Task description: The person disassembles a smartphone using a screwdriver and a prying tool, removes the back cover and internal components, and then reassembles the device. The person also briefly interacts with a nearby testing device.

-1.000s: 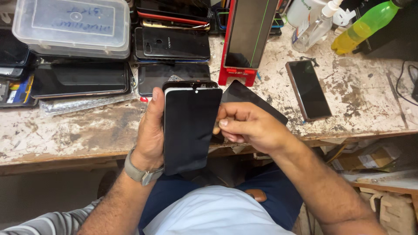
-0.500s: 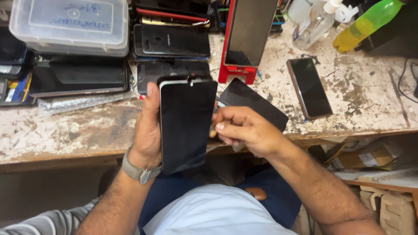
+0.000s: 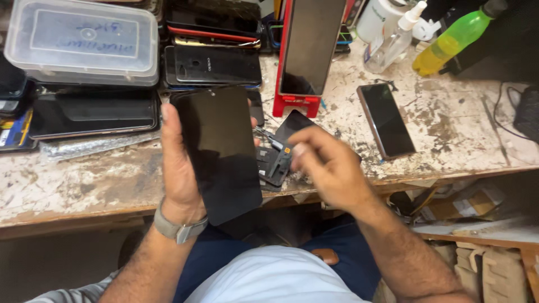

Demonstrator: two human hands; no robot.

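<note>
Holding a black phone screen (image 3: pixel 220 151) above a paint-flaked workbench (image 3: pixel 455 118), left hand (image 3: pixel 178 163).

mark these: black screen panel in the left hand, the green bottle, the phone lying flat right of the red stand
black screen panel (image 3: pixel 222 151), head view, middle of the glass.
green bottle (image 3: pixel 449 42), head view, mid body.
flat phone (image 3: pixel 386 119), head view, centre of its dark screen.

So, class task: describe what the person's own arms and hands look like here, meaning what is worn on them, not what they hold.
Both hands are bare, with no gloves. The left hand has a watch with a grey strap around its wrist, and a striped grey and white sleeve shows at the picture's lower left edge. The right hand is blurred; its forearm is bare, and no ring or band can be made out.
</note>
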